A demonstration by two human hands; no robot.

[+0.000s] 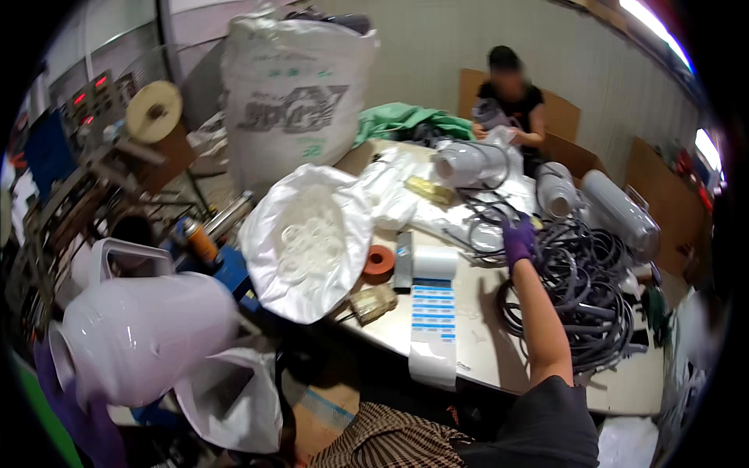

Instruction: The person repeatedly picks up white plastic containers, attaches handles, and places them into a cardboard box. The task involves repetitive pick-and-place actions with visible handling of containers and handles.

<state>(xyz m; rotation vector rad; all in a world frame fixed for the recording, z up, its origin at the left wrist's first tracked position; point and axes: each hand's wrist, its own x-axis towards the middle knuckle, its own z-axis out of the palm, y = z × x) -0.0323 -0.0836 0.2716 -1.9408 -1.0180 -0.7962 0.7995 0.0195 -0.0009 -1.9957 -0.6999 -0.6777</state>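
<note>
The left hand (90, 417) grasps a white canister (152, 335); the right hand (518, 240) — grip unclear — could snag tangled hoses (576, 300).

We log cool, fairly bright indoor light from strip lamps (659, 30) around two o'clock, blown out to white, with glare spots on the glossy white vessel (148, 331) at eight. The right forearm (544, 331) throws a soft shadow on the table (480, 281) toward four; six o'clock runs dim. We note bent edges, black rim, soft detail at nine.
</note>
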